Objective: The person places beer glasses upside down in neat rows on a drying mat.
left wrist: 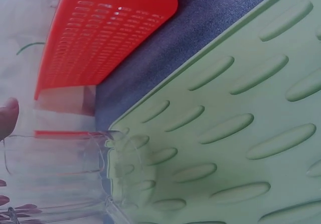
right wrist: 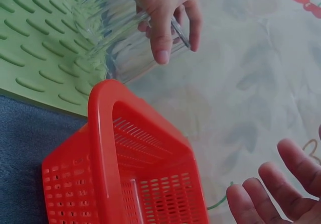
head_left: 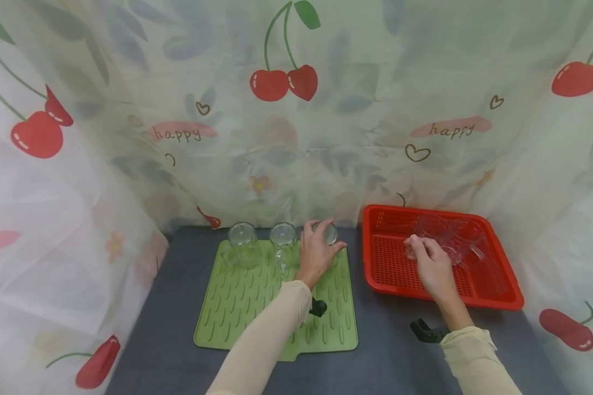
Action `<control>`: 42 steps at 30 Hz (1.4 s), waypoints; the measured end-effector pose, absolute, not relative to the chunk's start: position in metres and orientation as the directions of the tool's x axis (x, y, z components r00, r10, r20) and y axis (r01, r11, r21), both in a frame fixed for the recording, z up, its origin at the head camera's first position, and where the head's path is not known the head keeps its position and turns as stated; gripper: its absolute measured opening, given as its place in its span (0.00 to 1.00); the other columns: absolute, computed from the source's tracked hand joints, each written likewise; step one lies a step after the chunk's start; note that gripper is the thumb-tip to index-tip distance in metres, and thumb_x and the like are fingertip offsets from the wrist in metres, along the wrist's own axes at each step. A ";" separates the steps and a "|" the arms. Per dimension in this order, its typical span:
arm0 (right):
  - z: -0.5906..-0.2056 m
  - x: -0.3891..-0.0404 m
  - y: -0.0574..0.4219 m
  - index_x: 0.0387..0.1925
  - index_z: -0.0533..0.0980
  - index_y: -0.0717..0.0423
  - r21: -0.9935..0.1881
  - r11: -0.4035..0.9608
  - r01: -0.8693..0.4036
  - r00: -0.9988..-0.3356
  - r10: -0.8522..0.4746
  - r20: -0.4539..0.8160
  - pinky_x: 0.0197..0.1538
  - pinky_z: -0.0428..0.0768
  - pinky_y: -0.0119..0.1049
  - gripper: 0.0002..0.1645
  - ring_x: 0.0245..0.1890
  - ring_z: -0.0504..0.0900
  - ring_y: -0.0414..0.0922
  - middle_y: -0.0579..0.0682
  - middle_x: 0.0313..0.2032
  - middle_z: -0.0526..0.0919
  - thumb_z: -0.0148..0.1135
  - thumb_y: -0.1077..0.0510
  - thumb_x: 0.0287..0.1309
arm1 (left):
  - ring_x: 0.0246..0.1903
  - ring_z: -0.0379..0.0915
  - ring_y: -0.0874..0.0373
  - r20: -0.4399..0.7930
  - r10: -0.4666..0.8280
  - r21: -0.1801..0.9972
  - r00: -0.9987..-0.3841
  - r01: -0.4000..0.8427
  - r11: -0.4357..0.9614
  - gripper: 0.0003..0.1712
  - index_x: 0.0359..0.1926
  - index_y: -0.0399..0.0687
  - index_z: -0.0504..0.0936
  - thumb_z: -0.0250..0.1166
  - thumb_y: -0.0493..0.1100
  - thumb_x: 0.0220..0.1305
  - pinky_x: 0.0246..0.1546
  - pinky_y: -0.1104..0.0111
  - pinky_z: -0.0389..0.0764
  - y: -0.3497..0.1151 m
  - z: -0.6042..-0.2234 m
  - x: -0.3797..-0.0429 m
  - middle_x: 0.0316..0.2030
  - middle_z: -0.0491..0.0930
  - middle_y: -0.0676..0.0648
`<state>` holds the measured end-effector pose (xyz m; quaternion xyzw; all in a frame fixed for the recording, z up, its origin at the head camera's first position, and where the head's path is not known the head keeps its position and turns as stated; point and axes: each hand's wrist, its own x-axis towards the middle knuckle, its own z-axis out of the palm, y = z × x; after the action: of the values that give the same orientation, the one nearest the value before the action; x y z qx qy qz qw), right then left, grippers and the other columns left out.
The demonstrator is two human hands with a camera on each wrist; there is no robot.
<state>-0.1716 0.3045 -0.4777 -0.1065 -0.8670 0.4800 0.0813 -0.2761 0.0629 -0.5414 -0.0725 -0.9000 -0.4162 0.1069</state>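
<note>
My left hand [head_left: 317, 249] is at the back right of the green drying mat [head_left: 272, 307], its thumb and fingers round the base of an upside-down clear glass mug [head_left: 330, 235]. In the left wrist view this glass mug [left wrist: 60, 169] stands mouth down on the ribbed mat, thumb and fingertips at its base end. Two more upturned glass mugs, a middle one [head_left: 283, 236] and a left one [head_left: 244, 241], share the mat's back edge. Over the red basket [head_left: 395, 288] hovers my right hand [head_left: 432, 269], fingers relaxed and holding nothing; its fingertips [right wrist: 271, 184] appear in the right wrist view.
Clear glass mugs [head_left: 457, 236] lie in the basket's back right part. Dark grey cloth [head_left: 375, 351] covers the table. A printed curtain [head_left: 296, 137] with cherries hangs close behind the mat and basket, and along both sides.
</note>
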 end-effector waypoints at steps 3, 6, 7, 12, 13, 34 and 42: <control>-0.480 -0.172 0.305 0.63 0.74 0.54 -0.849 0.518 0.102 -0.965 0.258 0.041 0.68 0.75 0.59 0.40 0.59 0.82 0.58 0.61 0.61 0.80 0.40 0.28 0.73 | 0.61 0.70 0.48 0.254 0.041 0.737 -0.966 0.221 0.638 0.40 0.66 0.70 0.77 0.79 0.58 0.51 0.58 0.54 0.79 0.062 -0.542 -0.277 0.65 0.68 0.48; -0.481 -0.171 0.305 0.63 0.74 0.54 -0.852 0.514 0.105 -0.966 0.257 0.035 0.68 0.75 0.59 0.40 0.59 0.82 0.58 0.61 0.61 0.80 0.41 0.28 0.73 | 0.62 0.69 0.48 0.242 0.040 0.746 -0.970 0.212 0.631 0.40 0.66 0.69 0.77 0.80 0.58 0.51 0.59 0.54 0.79 0.062 -0.543 -0.277 0.65 0.68 0.48; -0.481 -0.171 0.305 0.63 0.74 0.54 -0.853 0.512 0.105 -0.966 0.256 0.034 0.68 0.75 0.59 0.40 0.59 0.82 0.58 0.61 0.62 0.80 0.41 0.28 0.73 | 0.62 0.69 0.48 0.237 0.040 0.749 -0.971 0.209 0.628 0.40 0.66 0.69 0.77 0.80 0.58 0.51 0.59 0.53 0.79 0.061 -0.544 -0.277 0.65 0.67 0.48; -0.481 -0.171 0.305 0.63 0.74 0.54 -0.849 0.520 0.100 -0.967 0.250 0.039 0.67 0.77 0.57 0.39 0.58 0.83 0.59 0.61 0.62 0.80 0.41 0.29 0.74 | 0.62 0.69 0.48 0.226 0.038 0.754 -0.973 0.199 0.626 0.40 0.66 0.70 0.77 0.80 0.58 0.51 0.60 0.53 0.78 0.062 -0.546 -0.279 0.66 0.67 0.48; -0.482 -0.171 0.305 0.63 0.74 0.54 -0.845 0.525 0.100 -0.968 0.249 0.041 0.66 0.78 0.55 0.39 0.58 0.83 0.58 0.61 0.61 0.80 0.40 0.29 0.74 | 0.62 0.69 0.47 0.228 0.037 0.755 -0.973 0.201 0.624 0.40 0.66 0.70 0.77 0.80 0.58 0.51 0.60 0.53 0.78 0.062 -0.547 -0.279 0.66 0.67 0.48; -0.473 -0.171 0.318 0.63 0.73 0.55 -0.834 0.538 0.123 -0.967 0.254 0.022 0.60 0.80 0.54 0.41 0.56 0.81 0.59 0.61 0.62 0.78 0.38 0.28 0.74 | 0.63 0.70 0.46 0.205 0.063 0.672 -0.977 0.187 0.717 0.43 0.69 0.69 0.74 0.81 0.55 0.52 0.52 0.51 0.82 0.068 -0.549 -0.284 0.73 0.65 0.47; -0.466 -0.176 0.323 0.65 0.73 0.53 -0.827 0.542 0.146 -0.959 0.284 0.017 0.53 0.80 0.41 0.41 0.54 0.79 0.53 0.60 0.60 0.79 0.38 0.27 0.73 | 0.63 0.70 0.47 0.188 0.060 0.675 -0.980 0.173 0.717 0.45 0.70 0.69 0.72 0.81 0.55 0.51 0.54 0.51 0.81 0.065 -0.547 -0.283 0.70 0.67 0.49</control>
<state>-0.1764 0.3230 -0.4656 -0.1230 -0.8750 0.4623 0.0747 -0.2825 0.0648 -0.5465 -0.0631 -0.9233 -0.3710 0.0763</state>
